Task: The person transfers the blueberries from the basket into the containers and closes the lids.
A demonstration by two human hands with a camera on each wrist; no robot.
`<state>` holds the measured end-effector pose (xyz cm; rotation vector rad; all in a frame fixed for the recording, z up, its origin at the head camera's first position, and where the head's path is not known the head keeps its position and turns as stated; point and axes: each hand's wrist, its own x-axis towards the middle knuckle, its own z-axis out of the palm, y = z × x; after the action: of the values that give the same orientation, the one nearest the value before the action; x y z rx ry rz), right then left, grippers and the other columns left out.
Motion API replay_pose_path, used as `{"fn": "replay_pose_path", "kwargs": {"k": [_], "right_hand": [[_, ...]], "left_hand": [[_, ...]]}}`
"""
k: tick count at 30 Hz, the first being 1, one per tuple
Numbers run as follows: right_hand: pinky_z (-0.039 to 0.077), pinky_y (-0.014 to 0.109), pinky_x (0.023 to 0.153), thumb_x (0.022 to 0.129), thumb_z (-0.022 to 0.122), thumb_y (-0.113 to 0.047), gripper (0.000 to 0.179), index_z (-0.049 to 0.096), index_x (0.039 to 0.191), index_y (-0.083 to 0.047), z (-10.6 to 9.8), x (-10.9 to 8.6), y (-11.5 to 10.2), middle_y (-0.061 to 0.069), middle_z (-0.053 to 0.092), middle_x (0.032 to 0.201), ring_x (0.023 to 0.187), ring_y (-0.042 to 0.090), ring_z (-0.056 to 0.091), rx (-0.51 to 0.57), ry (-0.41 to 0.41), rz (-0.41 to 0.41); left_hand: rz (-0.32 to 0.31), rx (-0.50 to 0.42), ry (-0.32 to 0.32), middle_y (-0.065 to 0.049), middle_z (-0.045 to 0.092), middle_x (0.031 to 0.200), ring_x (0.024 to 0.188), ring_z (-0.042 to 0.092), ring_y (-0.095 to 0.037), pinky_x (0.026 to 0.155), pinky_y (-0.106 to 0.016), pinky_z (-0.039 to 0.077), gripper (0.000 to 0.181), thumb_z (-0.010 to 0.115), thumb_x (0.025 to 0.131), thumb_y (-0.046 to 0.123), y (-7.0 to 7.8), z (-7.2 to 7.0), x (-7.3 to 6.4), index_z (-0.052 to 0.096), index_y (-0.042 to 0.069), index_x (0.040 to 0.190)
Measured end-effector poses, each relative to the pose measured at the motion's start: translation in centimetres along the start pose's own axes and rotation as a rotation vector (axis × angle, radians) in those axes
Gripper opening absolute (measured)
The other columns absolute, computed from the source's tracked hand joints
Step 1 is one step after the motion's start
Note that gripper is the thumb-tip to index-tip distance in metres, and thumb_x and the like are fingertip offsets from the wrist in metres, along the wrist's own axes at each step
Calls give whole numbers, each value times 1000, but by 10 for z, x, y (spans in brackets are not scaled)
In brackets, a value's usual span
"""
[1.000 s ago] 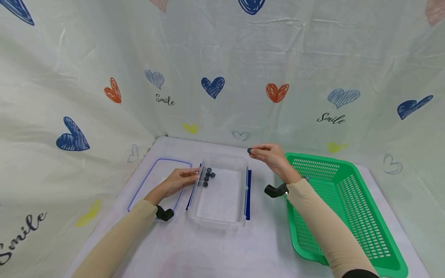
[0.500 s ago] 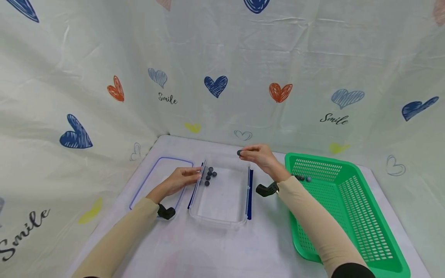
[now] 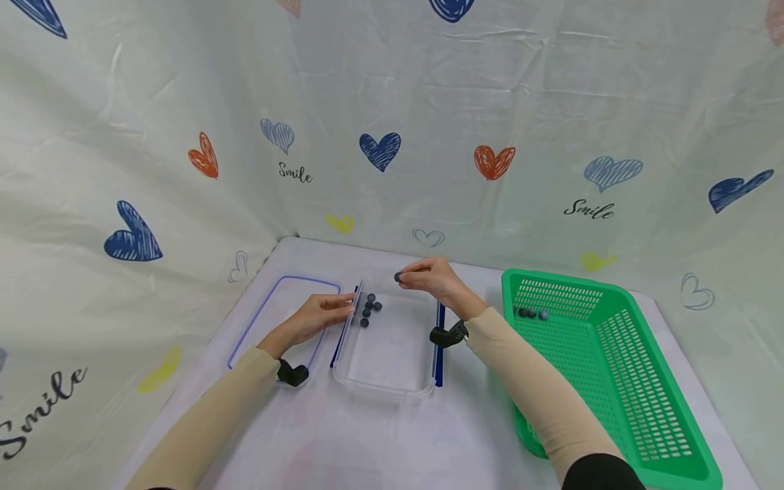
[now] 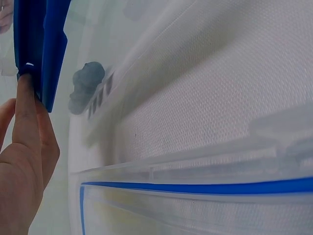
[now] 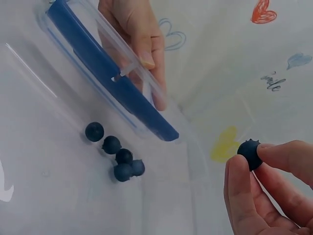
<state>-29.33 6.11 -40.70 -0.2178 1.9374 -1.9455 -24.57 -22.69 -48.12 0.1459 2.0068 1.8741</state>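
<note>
A clear plastic container [image 3: 386, 393] with blue side latches stands in the middle of the table. Several blueberries [image 5: 111, 145] lie on its floor near the left wall. My left hand [image 3: 314, 317] touches that wall from outside, fingers nearly straight. In the left wrist view its fingertips are at the blue latch [image 4: 41, 54], which is swung out. Over the container's far part, my right hand [image 3: 437, 282] pinches one blueberry [image 5: 249, 154] between thumb and fingers. That berry is above the rim, to the right of the ones inside in the head view.
A green slotted basket [image 3: 566, 275] stands at the right, with several blueberries [image 3: 531, 314] at its far left side. The blue-edged clear lid [image 3: 309, 279] lies left of the container. A white curtain [image 3: 429, 102] printed with hearts hangs behind the table.
My right hand has moved left from near the basket to over the container, carrying the blueberry. The basket's berries have come into view. My left hand stays at the container's wall.
</note>
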Motion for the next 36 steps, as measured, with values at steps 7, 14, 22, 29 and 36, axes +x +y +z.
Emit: {"fn": "replay_pose_path", "kwargs": {"k": [7,14,22,29,36], "right_hand": [[57,36,89,93,65,8,24,64,115,18,12,5,6,22,69,107,84,19,71,-23,-43,44],[57,36,89,93,65,7,21,67,112,16,22,12,16,21,70,107,88,22,71,-83,-65,73],[58,39,88,91,67,7,20,68,109,16,30,14,24,20,71,102,88,25,71,-96,-77,86],[57,41,88,90,65,12,25,62,113,22,37,17,29,18,71,96,87,27,72,-78,-89,97],[57,43,89,89,66,12,29,60,115,23,46,18,34,18,71,94,83,26,72,-102,-104,131]], "left_hand": [[-1,13,17,-20,54,141,109,62,-10,95,-27,53,53,69,96,15,-1,1,1,51,0,144],[9,27,11,-21,54,140,110,62,-10,95,-27,53,53,69,97,17,-1,0,1,51,0,144],[-6,25,20,-20,53,143,111,61,-11,95,-26,52,53,70,96,17,0,1,0,52,1,143],[-6,34,18,-20,52,143,114,60,-13,96,-28,52,53,69,96,17,1,1,0,52,1,144],[-6,26,14,-21,50,144,118,58,-16,98,-29,51,54,69,96,16,0,1,0,51,1,144]]}}
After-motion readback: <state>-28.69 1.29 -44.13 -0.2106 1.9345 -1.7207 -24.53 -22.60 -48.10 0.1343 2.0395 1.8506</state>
